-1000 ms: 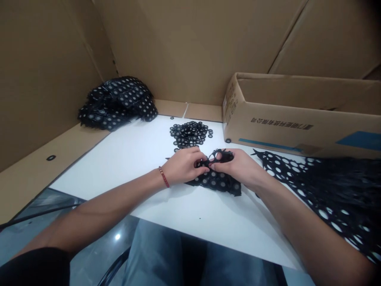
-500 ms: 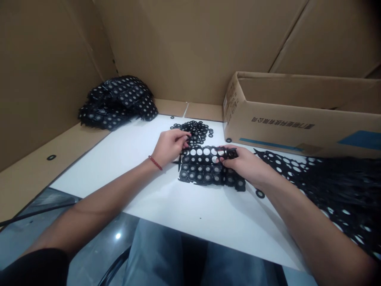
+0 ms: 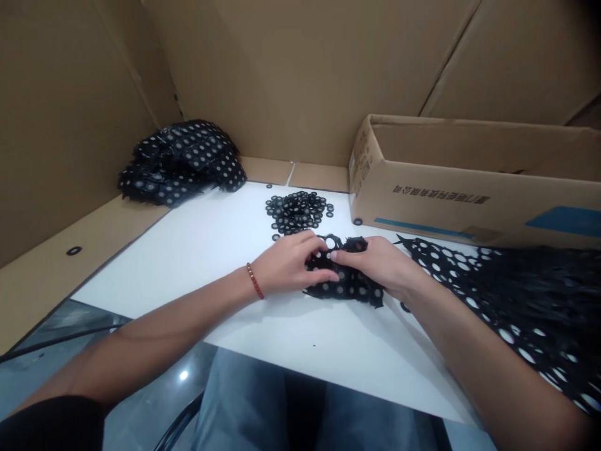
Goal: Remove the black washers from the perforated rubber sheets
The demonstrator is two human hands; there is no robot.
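Observation:
Between my hands, over the white tabletop, is a black rubber sheet (image 3: 346, 289) with rows of round washers and some punched-out holes. My right hand (image 3: 382, 260) grips its right part, thumb on top. My left hand (image 3: 300, 260) holds the left part, thumb below and fingers curled at the upper edge; its fingertips are partly hidden. Just beyond the left hand lies a heap of loose black washers (image 3: 298, 210). A red bead bracelet (image 3: 255, 280) circles my left wrist.
A cardboard box (image 3: 436, 194) stands at the back right. Punched black sheets (image 3: 539, 282) pile up on the right, under my forearm. More washer-filled sheets (image 3: 183, 160) are heaped at the back left. A single washer (image 3: 74, 250) lies on the cardboard at left.
My left hand has come from the loose washers to the sheet and now grips it. The sheet's left side has become bunched and partly covered by that hand.

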